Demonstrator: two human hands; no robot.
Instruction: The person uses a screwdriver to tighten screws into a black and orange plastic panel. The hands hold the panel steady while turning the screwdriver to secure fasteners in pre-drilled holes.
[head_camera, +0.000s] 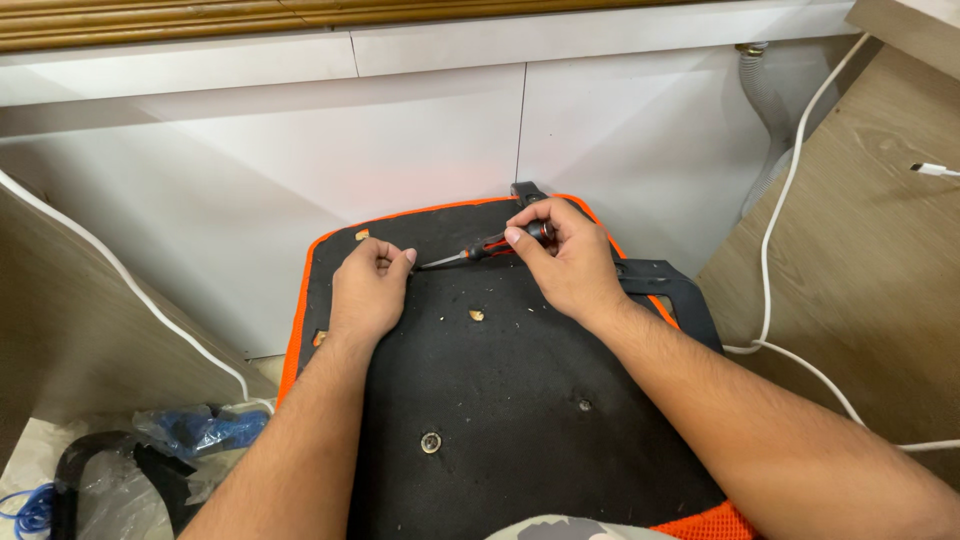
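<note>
Your right hand (565, 255) clamped on the screwdriver (480, 250) handle, your left hand (368, 285) pinching at its tip, both resting on the black seat base (520, 400), white cable (790, 200) off right.

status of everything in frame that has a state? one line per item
left hand: fingers pinched at the screwdriver tip, resting on the seat base
right hand: gripping the screwdriver handle
screwdriver: held in both hands, lying low over the panel, tip pointing left
seat base: upside down, black underside up, orange edge showing
centre screw hole: empty
lower bolt: seated in the panel
white cable plug: unplugged, lying loose
plastic bag: crumpled on the floor
</note>
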